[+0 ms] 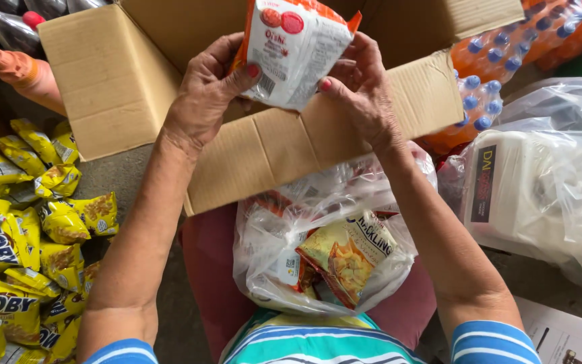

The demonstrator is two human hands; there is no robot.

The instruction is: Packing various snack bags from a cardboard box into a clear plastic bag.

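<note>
**Snack packet held over the open box**

Left hand (pixel 203 94) and right hand (pixel 362 91) pinch an orange-and-white snack packet (pixel 291 50), fingers closed on its edges, above the cardboard box (pixel 264 148). Below the fingers, a clear plastic bag (pixel 325 249) appears to hold more packets, so unpacking seems partway.

One cardboard box (pixel 250 135), one orange-and-white snack pack (pixel 294 50) held up by two hands — left (pixel 203 94) and right (pixel 365 91) — one clear bag (pixel 271 269) showing at least two packets inside, and too many yellow packets (pixel 21 256) and orange bottles (pixel 500 61) to count.
</note>
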